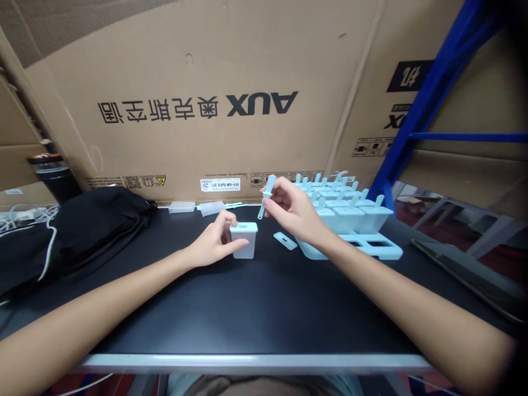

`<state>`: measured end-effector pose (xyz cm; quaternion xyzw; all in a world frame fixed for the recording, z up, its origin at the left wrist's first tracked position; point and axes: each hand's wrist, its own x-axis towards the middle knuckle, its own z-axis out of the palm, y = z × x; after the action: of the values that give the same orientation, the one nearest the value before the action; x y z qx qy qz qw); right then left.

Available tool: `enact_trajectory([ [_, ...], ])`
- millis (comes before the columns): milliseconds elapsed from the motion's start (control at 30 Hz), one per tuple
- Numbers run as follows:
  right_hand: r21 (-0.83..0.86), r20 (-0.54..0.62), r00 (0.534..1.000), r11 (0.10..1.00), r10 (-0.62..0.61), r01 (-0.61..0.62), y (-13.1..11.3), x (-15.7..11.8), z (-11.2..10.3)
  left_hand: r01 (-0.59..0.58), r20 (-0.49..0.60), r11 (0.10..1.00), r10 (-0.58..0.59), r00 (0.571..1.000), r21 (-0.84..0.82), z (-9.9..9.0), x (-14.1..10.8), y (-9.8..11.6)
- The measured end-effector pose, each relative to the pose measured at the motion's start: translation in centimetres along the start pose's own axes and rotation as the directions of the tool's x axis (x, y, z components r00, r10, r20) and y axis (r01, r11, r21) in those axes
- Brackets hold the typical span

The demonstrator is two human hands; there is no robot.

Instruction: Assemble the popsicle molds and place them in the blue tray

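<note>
A clear cup (244, 246) with a pale-blue lid (246, 226) is standing upright on the black tabletop (247, 308), at the middle of this clock face, with twelve toward the cardboard. The left hand (214, 239) is reaching in from nine o'clock, its thumb and fingers clamping the cup's left side. At about one to two o'clock the right hand (291, 208) is pinching a pale-blue stick (269, 186) between thumb and fingers, holding it roughly upright above the tabletop, apart from the cup. A loose lid (285, 240) is lying at three o'clock, near a pale-blue tray (311, 254) that is carrying rows of lidded moulds (346, 218), sticks rising from their lids. Toward eleven, two more clear cups (212, 208) are lying near spare sticks (235, 205). Farther out, a black cloth bag (99, 225) is slumping at nine to ten, a dark tumbler (60, 179) is standing behind it, a large cardboard box (185, 66) is filling twelve, and a blue metal frame (416, 121) is rising at two.
</note>
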<state>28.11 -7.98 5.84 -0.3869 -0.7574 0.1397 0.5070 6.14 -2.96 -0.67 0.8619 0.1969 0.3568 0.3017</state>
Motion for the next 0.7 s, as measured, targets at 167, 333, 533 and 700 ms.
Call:
enact_trajectory([
  [167, 0.071, 0.106, 0.994, 0.997, -0.021, 0.013, -0.6, -0.7, 1.3, -0.035, 0.0, 0.999, 0.035, 0.999, 0.006, 0.1, 0.0, -0.3],
  [333, -0.069, 0.164, 0.985, 0.995, -0.057, 0.069, -0.4, -1.1, 1.7, -0.046, 0.008, 0.999, 0.046, 0.999, 0.002, 0.2, -0.1, -0.3],
  [533, -0.157, 0.346, 0.935, 0.978, -0.079, 0.14, -0.2, -0.8, 1.2, -0.092, 0.044, 0.996, 0.091, 0.995, 0.013, 0.3, -0.4, -0.9],
  [700, -0.223, 0.513, 0.857, 0.956, -0.054, 0.194, -0.6, -0.1, -0.4, -0.14, 0.1, 0.989, 0.134, 0.986, 0.052, 0.4, -0.5, -1.0],
])
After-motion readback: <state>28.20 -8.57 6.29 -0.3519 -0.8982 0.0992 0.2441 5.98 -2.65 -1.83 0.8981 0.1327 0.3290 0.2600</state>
